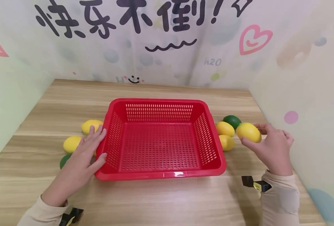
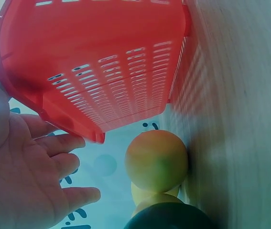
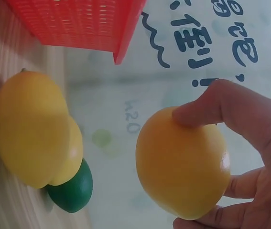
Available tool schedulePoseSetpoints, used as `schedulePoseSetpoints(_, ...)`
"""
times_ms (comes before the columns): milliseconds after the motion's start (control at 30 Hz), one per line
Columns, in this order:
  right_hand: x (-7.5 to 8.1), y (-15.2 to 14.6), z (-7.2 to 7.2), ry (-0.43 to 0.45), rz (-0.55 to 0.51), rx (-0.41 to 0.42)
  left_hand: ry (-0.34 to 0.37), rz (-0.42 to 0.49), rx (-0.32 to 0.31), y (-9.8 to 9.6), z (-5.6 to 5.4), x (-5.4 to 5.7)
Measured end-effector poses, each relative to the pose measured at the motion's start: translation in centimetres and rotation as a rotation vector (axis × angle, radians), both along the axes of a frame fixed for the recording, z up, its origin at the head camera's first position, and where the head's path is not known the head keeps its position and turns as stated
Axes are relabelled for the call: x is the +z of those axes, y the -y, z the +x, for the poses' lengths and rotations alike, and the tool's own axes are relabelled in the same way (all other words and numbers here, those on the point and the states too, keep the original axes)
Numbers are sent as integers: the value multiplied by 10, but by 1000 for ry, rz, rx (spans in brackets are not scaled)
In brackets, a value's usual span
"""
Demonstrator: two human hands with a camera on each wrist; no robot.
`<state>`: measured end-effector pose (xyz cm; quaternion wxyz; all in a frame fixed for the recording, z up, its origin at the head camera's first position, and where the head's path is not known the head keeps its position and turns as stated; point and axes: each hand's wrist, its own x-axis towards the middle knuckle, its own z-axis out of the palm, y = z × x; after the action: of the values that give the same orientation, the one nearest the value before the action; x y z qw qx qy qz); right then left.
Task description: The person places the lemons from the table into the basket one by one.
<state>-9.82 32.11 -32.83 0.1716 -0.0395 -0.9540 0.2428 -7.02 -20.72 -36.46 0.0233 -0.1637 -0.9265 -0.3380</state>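
Note:
A red plastic basket (image 1: 159, 175) with slotted walls stands on the table, its inside bare. My left hand (image 1: 83, 158) lies at its left rim, fingers extended and fairly straight; the left wrist view shows the palm beside the basket wall (image 2: 111, 62). My right hand (image 1: 274, 147) pinches a yellow lemon (image 1: 249, 132) between thumb and fingers, to the right of the basket. In the right wrist view that lemon (image 3: 183, 164) is held up apart from the other fruits. Two lemons (image 1: 226, 142) and a dark green fruit (image 1: 232, 121) lie against the basket's right side.
Left of the basket lie yellow lemons (image 1: 72, 144) and a dark green fruit (image 1: 64, 161), partly hidden by my left hand. A printed wall covering (image 1: 167, 69) stands behind the wooden table (image 1: 161, 201), with side walls at left and right.

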Motion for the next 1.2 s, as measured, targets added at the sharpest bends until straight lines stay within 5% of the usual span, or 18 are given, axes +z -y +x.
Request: schedulePoseSetpoints(1200, 27, 27, -21, -72, -29, 51, 50, -19, 8, -3, -1, 3)
